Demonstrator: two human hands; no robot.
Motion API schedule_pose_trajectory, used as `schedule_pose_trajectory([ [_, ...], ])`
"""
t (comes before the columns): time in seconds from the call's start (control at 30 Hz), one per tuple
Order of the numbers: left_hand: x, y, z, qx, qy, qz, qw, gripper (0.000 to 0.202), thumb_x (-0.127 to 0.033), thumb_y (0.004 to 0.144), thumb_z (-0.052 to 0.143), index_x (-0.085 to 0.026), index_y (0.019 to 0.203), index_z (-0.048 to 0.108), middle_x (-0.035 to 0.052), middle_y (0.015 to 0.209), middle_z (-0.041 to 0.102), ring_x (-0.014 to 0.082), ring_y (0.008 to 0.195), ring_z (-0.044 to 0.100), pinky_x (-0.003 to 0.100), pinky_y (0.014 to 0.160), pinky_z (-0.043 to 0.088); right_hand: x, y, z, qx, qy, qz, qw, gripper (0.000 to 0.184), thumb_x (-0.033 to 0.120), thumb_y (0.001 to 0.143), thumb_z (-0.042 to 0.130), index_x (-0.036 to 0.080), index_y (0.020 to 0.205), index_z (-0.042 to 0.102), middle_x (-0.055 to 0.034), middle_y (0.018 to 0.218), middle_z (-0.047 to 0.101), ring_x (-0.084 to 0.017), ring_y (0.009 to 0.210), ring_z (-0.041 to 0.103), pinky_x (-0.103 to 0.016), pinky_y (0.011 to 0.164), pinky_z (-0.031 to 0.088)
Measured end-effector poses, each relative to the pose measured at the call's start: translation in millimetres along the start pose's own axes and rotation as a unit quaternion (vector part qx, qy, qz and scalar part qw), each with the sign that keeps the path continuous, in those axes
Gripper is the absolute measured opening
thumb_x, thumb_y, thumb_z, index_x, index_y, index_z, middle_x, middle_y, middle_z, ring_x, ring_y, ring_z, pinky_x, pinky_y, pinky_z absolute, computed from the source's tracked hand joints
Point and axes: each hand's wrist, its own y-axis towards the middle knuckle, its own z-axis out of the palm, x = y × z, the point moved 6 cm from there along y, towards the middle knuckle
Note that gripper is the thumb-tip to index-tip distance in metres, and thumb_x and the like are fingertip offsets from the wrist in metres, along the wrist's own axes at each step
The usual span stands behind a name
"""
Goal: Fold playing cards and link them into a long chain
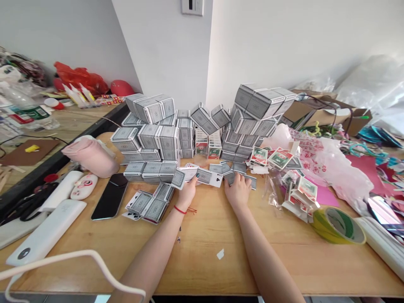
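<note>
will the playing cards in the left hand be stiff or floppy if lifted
Probably fairly floppy: the playing cards look thin and their panels sit at differing angles, so they may flex. They jut out on both sides of the left hand, so the ends could sag. They should be light, being thin cards.

Bright, diffuse light leaves the wall (284,38) palest toward one o'clock, greyer toward eleven. Shadows on the desk (202,265) are soft. Stretching and blur mark the edges at nine and three.

The cards (216,179) are paper, the tabletop (208,223) smooth wood.
</note>
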Motion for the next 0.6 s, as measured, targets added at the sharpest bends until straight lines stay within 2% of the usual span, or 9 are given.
schedule_pose_trajectory([
  [0.1, -1.1, 0.1, -1.8, -0.015, 0.009, 0.005, 1.0, 0.035, -0.02, 0.072, 0.056, -0.018, 0.108, 0.056, 0.0058, 0.108, 0.061, 0.0207, 0.096, 0.059, 0.037, 0.084, 0.049, -0.6, 0.3, -1.9, -0.012, 0.043, 0.014, 0.999, 0.038, 0.033, 0.074, 0.051, 0.013, 0.106, 0.053, -0.0173, 0.103, 0.053, -0.033, 0.098, 0.038, -0.047, 0.08, 0.028],
  [0.2, -2.7, 1.0, -1.8, -0.019, 0.0, 0.005, 1.0, 0.035, -0.019, 0.073, 0.055, -0.019, 0.109, 0.055, 0.0057, 0.109, 0.061, 0.0206, 0.098, 0.057, 0.038, 0.085, 0.048, 1.6, 2.9, -4.6, -0.022, 0.189, 0.012, 0.982, 0.029, 0.033, 0.08, 0.042, 0.016, 0.098, 0.057, -0.0131, 0.103, 0.054, -0.027, 0.097, 0.042, -0.042, 0.08, 0.033],
  [0.23, -3.3, 1.3, -1.4, -0.016, -0.003, 0.005, 1.0, 0.035, -0.019, 0.074, 0.054, -0.019, 0.109, 0.055, 0.0054, 0.11, 0.061, 0.0205, 0.099, 0.057, 0.037, 0.085, 0.049, 3.9, 3.4, -2.0, 0.001, 0.255, 0.009, 0.967, 0.03, 0.036, 0.081, 0.039, 0.016, 0.095, 0.058, -0.0112, 0.098, 0.056, -0.024, 0.092, 0.046, -0.038, 0.077, 0.037],
  [0.3, -4.6, 1.3, -0.8, -0.012, 0.011, 0.007, 1.0, 0.034, -0.02, 0.074, 0.054, -0.019, 0.109, 0.055, 0.0052, 0.108, 0.061, 0.0204, 0.099, 0.057, 0.037, 0.085, 0.048, 12.2, 1.6, 8.6, 0.089, 0.379, 0.006, 0.921, 0.031, 0.042, 0.08, 0.042, 0.017, 0.092, 0.057, -0.0073, 0.085, 0.059, -0.019, 0.076, 0.052, -0.03, 0.065, 0.041],
  [0.37, -6.0, 0.3, -0.8, -0.01, 0.037, 0.011, 0.999, 0.034, -0.022, 0.074, 0.056, -0.018, 0.108, 0.056, 0.0056, 0.106, 0.063, 0.0207, 0.099, 0.057, 0.037, 0.088, 0.047, 21.1, -4.1, 20.2, 0.175, 0.452, 0.013, 0.875, 0.032, 0.046, 0.075, 0.05, 0.017, 0.087, 0.055, -0.0028, 0.07, 0.059, -0.014, 0.058, 0.052, -0.025, 0.052, 0.041],
  [0.4, -6.5, -0.5, -0.5, -0.009, 0.044, 0.012, 0.999, 0.034, -0.022, 0.073, 0.057, -0.018, 0.107, 0.056, 0.0058, 0.105, 0.063, 0.021, 0.099, 0.057, 0.037, 0.088, 0.046, 23.8, -7.0, 24.3, 0.197, 0.466, 0.019, 0.862, 0.031, 0.046, 0.073, 0.053, 0.017, 0.082, 0.054, -0.0002, 0.061, 0.057, -0.013, 0.051, 0.05, -0.024, 0.047, 0.039],
  [0.5, -7.2, -3.6, 2.7, 0.015, 0.024, -0.005, 1.0, 0.034, -0.023, 0.072, 0.058, -0.019, 0.105, 0.057, 0.0056, 0.107, 0.062, 0.0216, 0.098, 0.057, 0.036, 0.084, 0.049, 25.0, -11.9, 30.2, 0.208, 0.483, 0.043, 0.849, 0.029, 0.047, 0.071, 0.055, 0.02, 0.07, 0.047, 0.0054, 0.044, 0.048, -0.011, 0.036, 0.044, -0.023, 0.037, 0.034],
  [0.6, -12.4, -6.4, 7.7, 0.043, 0.009, -0.018, 0.999, 0.033, -0.025, 0.071, 0.058, -0.019, 0.104, 0.057, 0.0041, 0.108, 0.061, 0.0209, 0.095, 0.058, 0.035, 0.078, 0.052, 23.5, -11.8, 29.6, 0.201, 0.514, 0.06, 0.831, 0.028, 0.047, 0.071, 0.055, 0.021, 0.07, 0.046, 0.0059, 0.041, 0.049, -0.011, 0.033, 0.045, -0.022, 0.035, 0.035],
])
